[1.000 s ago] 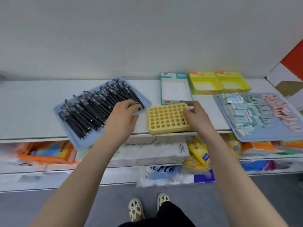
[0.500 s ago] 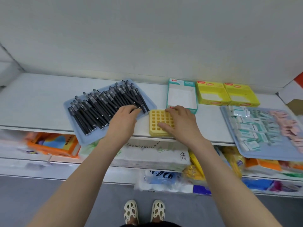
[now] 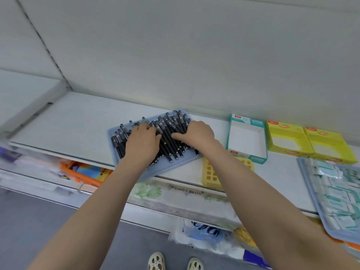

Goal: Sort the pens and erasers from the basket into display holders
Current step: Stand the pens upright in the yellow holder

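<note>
Left hand (image 3: 143, 142) and right hand (image 3: 196, 136) rest on the pens (image 3: 169, 133), fingers bent; grip undeterminable. Present: two trays (image 3: 176, 165) (image 3: 303, 172), three boxes (image 3: 246, 139) (image 3: 282, 127) (image 3: 327, 137), one holder (image 3: 209, 172).

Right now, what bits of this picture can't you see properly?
1. Head view: the left hand and right hand cover the middle of the pens, so whether either grips any is hidden.
2. The right forearm crosses the yellow grid holder, hiding most holes.
3. The eraser tray is cut off by the right edge, its erasers blurred.
4. Lower-shelf goods at far left are motion-blurred.
</note>
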A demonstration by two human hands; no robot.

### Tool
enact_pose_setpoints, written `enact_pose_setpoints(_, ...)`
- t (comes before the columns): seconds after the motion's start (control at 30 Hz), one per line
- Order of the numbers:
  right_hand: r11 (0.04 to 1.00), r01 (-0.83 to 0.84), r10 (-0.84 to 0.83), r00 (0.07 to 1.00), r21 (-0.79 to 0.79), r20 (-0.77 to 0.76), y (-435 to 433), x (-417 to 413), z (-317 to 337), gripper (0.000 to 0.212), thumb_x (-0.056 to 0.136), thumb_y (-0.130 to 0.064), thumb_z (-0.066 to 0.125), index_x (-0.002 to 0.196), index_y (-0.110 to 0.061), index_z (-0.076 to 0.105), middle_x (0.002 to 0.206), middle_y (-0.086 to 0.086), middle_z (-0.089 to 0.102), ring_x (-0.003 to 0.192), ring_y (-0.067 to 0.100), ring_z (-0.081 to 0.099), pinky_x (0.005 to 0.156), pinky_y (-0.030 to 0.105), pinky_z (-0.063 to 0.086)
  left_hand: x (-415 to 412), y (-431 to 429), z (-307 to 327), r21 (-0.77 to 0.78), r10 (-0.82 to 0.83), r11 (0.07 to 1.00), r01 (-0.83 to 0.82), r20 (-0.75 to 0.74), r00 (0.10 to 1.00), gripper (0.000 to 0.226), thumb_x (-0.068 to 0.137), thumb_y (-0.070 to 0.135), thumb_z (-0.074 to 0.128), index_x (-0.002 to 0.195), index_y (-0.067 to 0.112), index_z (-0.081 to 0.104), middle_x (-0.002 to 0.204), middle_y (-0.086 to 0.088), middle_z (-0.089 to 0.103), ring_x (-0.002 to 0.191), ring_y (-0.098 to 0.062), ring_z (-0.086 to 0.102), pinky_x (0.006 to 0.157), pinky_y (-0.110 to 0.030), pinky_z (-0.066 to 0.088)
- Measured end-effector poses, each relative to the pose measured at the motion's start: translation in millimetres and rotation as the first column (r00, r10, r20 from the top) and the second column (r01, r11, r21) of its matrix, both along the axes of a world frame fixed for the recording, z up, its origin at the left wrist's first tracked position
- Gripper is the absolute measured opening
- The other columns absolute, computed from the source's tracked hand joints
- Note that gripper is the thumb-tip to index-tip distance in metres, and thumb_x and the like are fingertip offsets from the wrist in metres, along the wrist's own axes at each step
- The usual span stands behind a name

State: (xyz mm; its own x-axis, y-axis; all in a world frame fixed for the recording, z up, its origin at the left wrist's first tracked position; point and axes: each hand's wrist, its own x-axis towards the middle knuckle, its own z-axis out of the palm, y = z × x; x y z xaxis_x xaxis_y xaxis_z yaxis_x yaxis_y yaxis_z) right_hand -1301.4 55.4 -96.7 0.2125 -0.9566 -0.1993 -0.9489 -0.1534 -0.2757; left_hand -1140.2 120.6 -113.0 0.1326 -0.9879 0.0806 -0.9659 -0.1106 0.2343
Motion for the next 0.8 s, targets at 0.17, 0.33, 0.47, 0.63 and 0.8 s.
enact_pose_setpoints(0.17,0.999,0.009,-0.007,0.998,0.048,-0.055,-16.8,19.0,-1.4,0.053,0.074,-0.052,0.069,0.099,-0.011,0.050,0.098,0.005,0.054,0.099,0.026,0.055,0.070,0.032,0.043,7.4,-6.8,-6.2,-0.030,-0.017,0.999,0.017,0.000,1.000,0.038,0.095,0.030,0.056,0.128,0.012,0.057,0.127,-0.011,0.052,0.119,-0.031,0.046,0.094,-0.042,0.044)
enact_pose_setpoints(0.33,0.995,0.097,-0.096,0.995,0.018,-0.025,-20.7,21.9,-11.3,0.058,0.075,-0.031,0.071,0.121,-0.004,0.046,0.111,0.010,0.055,0.101,0.028,0.056,0.069,0.032,0.042,15.4,-8.7,-11.6,-0.070,-0.047,0.997,0.046,-0.011,0.999,0.038,0.093,0.028,0.058,0.129,0.014,0.059,0.124,-0.010,0.056,0.117,-0.032,0.047,0.095,-0.043,0.045)
enact_pose_setpoints(0.47,0.998,0.063,-0.063,0.998,-0.013,-0.007,-20.6,16.9,-12.5,0.046,0.081,-0.021,0.066,0.118,-0.004,0.043,0.098,0.009,0.057,0.083,0.027,0.055,0.059,0.031,0.039,18.2,-11.2,-12.7,-0.089,-0.047,0.995,0.047,0.000,0.999,0.035,0.092,0.027,0.059,0.125,0.013,0.063,0.121,-0.010,0.058,0.115,-0.033,0.048,0.094,-0.044,0.044)
enact_pose_setpoints(0.63,0.999,0.034,-0.032,0.995,-0.023,0.099,-16.4,7.6,-9.8,0.039,0.083,-0.023,0.064,0.112,-0.004,0.045,0.093,0.007,0.055,0.082,0.028,0.053,0.064,0.031,0.038,8.9,-15.4,-2.4,-0.274,-0.051,0.962,-0.016,-0.236,0.970,0.028,0.094,0.025,0.058,0.116,0.010,0.066,0.113,-0.011,0.061,0.109,-0.031,0.050,0.095,-0.038,0.039)
enact_pose_setpoints(0.8,0.995,0.024,0.010,0.936,-0.093,0.352,-10.4,-1.8,3.9,0.038,0.081,-0.024,0.065,0.111,-0.010,0.045,0.087,0.000,0.056,0.076,0.023,0.054,0.054,0.028,0.034,-20.3,-35.6,23.5,0.111,0.085,0.994,0.002,-0.774,0.628,0.064,0.091,0.059,0.051,0.135,0.013,0.054,0.126,0.001,0.063,0.119,-0.015,0.056,0.093,-0.025,0.040)
